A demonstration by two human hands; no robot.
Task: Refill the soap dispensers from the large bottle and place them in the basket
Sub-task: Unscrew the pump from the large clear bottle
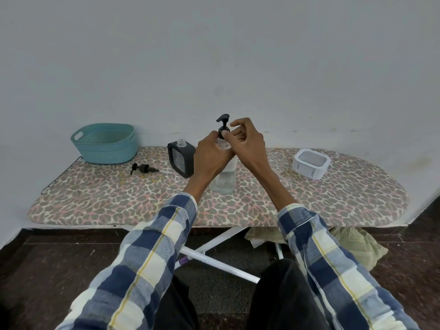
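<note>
A clear soap dispenser (223, 179) stands upright at the middle of the ironing board (119, 198). My left hand (210, 156) grips its upper body. My right hand (247, 144) pinches the collar of its black pump (223, 126) at the neck. Just to the left stands a black square dispenser (181, 159) with an open neck and no pump. Its black pump (142, 168) lies on the board further left. A teal basket (104, 142) sits at the board's back left corner. No large bottle shows in view.
A white square holder (311, 163) sits on the right part of the board. Under the board are white crossed legs (214, 256) and a greenish cloth (357, 244) on the dark floor. A pale wall runs close behind the board.
</note>
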